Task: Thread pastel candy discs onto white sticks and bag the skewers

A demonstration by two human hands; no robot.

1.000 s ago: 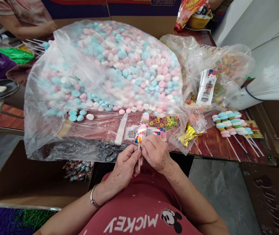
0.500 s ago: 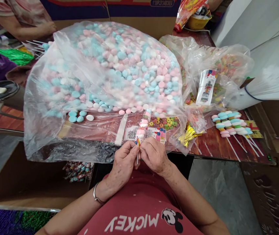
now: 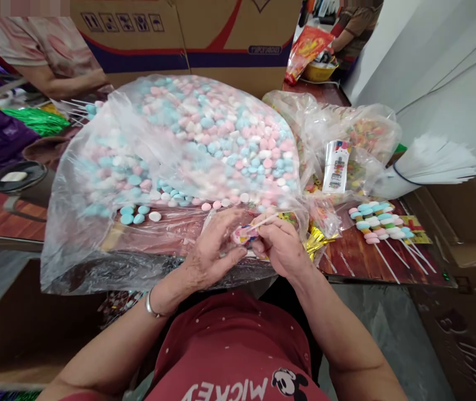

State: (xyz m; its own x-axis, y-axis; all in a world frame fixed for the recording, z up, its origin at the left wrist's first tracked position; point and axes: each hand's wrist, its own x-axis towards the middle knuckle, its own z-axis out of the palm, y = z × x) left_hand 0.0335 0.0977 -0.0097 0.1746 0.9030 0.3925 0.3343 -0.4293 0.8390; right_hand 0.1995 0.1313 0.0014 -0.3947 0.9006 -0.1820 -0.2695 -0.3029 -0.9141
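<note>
A wrapped candy skewer [image 3: 244, 235] lies between my hands over the front of the table, its white stick pointing up and right. My right hand [image 3: 283, 245] is closed on the skewer near the stick. Around the candy end curves my left hand [image 3: 215, 245], its fingers and thumb apart; whether it touches the wrapper is hard to see. Behind them spreads a big clear bag [image 3: 96, 139] of pink, blue and white candies [image 3: 208, 120]. Several loose candies [image 3: 133, 214] sit left of my left hand. Gold twist ties [image 3: 317, 240] lie right of my right hand.
Unwrapped candy skewers [image 3: 375, 223] rest at the table's right end. Nearby stand a stack of printed wrappers [image 3: 336, 167] and a container of white sticks [image 3: 430, 161]. A lidded mug [image 3: 24, 184] is at left. An open carton [image 3: 24, 328] stands below. Another person's arm [image 3: 62, 83] shows behind.
The view has tilted up. My hands have moved forward over the table. The skewer has turned from upright to slanted, stick upward, and my left fingers have opened from their pinch.
</note>
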